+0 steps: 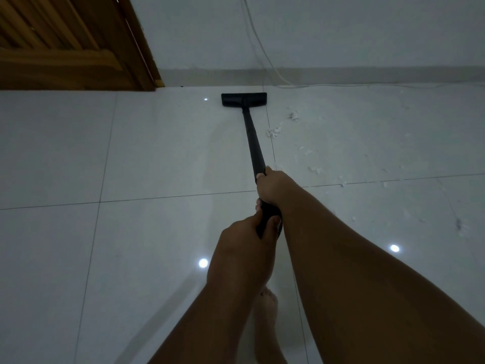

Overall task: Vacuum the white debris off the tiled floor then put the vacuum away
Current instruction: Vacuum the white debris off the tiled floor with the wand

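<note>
Glossy pale tiled floor (157, 158), dim light, dark grout lines crossing it.

Hard to read: of the vacuum, only a black wand (253, 143) and its flat floor head (244, 99) show. The near end of the wand is covered by the hands, so what it joins to cannot be told. Both forearms are cut off by the lower edge. A bare foot (266, 324) shows below the left hand, partly hidden by the arm. The smaller flecks of white debris (274, 132) blend into the tile sheen; their full extent cannot be told.

Hands: right hand (271, 186) is wrapped around the wand, fingers curled. Left hand (241, 248) grips the wand's near end just behind it, thumb over the top. The two hands are nearly touching.

Task items: the floor head rests flat on the floor near the skirting (341, 76), beside a grout line. The debris lies to the right of the wand, scattered from just beside the head back toward the person and out toward the right edge. The head is apart from the nearest clump.

Surroundings: wooden door (65, 48) at upper left, cut off by the frame. Pale wall (341, 30) behind. A thin cable (262, 48) hangs down the wall and runs right along the skirting, passing behind the head. Round light spots (203, 263) reflect in the tiles.
</note>
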